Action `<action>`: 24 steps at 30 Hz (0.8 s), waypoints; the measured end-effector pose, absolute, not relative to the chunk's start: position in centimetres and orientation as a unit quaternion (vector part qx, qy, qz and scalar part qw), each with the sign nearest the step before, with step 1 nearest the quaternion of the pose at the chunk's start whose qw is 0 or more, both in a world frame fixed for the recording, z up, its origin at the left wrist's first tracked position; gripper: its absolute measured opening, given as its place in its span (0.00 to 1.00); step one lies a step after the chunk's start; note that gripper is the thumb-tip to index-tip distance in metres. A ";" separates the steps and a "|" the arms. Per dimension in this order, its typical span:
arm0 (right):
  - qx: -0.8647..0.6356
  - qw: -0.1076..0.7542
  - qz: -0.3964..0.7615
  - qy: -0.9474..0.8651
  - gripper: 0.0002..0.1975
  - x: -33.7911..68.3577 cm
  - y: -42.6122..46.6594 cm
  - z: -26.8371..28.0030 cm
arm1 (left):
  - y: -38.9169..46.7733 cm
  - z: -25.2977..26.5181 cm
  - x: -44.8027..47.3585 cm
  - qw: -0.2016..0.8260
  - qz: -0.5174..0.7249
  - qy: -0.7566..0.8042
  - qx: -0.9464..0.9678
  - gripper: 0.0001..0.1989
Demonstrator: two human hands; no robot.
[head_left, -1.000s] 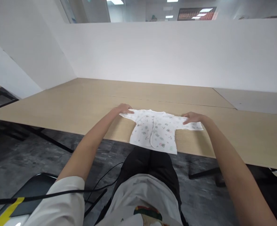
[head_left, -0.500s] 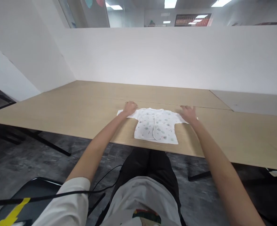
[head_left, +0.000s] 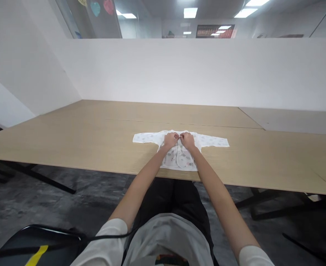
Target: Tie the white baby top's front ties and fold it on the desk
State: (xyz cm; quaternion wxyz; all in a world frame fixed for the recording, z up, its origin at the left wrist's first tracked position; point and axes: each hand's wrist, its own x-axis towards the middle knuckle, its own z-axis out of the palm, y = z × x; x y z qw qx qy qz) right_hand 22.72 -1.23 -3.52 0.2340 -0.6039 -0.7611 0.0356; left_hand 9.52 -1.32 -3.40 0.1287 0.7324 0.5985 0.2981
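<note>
A small white baby shirt [head_left: 176, 159] with a light print lies spread on the wooden table, its front opening facing up and both sleeves stretched out sideways. My left hand [head_left: 171, 140] pinches the fabric at the upper front, just left of the opening. Close beside it, my right hand [head_left: 187, 140] pinches the other side of the opening near the neckline. The fingertips of both hands almost meet. Whatever fastening lies between them is too small to make out.
The wooden table [head_left: 96, 136] runs along a white wall [head_left: 179, 70] with a window above it. A black chair [head_left: 35, 240] with a yellow strip stands at the lower left, and a black cable [head_left: 107, 237] crosses in front of my left sleeve.
Both hands have moved inward from the two sleeves to the middle of the shirt's upper front, and now pinch the fabric there. The sleeves lie uncovered, and the view has shifted slightly.
</note>
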 end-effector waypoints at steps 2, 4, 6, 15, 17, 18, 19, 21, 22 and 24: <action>-0.591 0.255 0.053 -0.764 0.14 22.9 -1.2 -3.6 | -1.6 -3.3 9.5 0.125 0.302 0.593 0.736 0.09; -0.571 0.283 0.074 -0.767 0.13 23.0 -1.2 -3.7 | -1.7 -3.3 9.5 0.123 0.306 0.586 0.740 0.09; -0.558 0.314 0.099 -0.762 0.12 23.0 -1.2 -3.8 | -1.8 -3.4 9.4 0.125 0.313 0.572 0.747 0.09; -0.564 0.418 0.173 -0.691 0.05 23.1 -1.3 -3.8 | -1.8 -3.8 9.2 0.090 0.338 0.554 0.756 0.08; -0.580 0.421 0.183 -0.673 0.04 23.1 -1.4 -3.6 | -1.7 -3.9 9.3 0.084 0.337 0.548 0.761 0.08; -0.588 0.422 0.189 -0.664 0.04 23.0 -1.4 -3.4 | -1.7 -4.0 9.3 0.079 0.337 0.545 0.763 0.08; -0.596 0.423 0.195 -0.654 0.04 23.0 -1.5 -3.4 | -1.7 -4.0 9.2 0.074 0.336 0.542 0.767 0.08; -0.608 0.425 0.210 -0.636 0.04 23.1 -1.5 -3.2 | -1.8 -4.1 9.2 0.062 0.333 0.535 0.774 0.08; -0.612 0.427 0.219 -0.629 0.04 23.1 -1.6 -3.1 | -1.8 -4.1 9.2 0.058 0.331 0.531 0.778 0.08; -0.613 0.433 0.248 -0.613 0.04 23.1 -1.6 -3.1 | -1.9 -4.1 9.2 0.057 0.331 0.526 0.781 0.08</action>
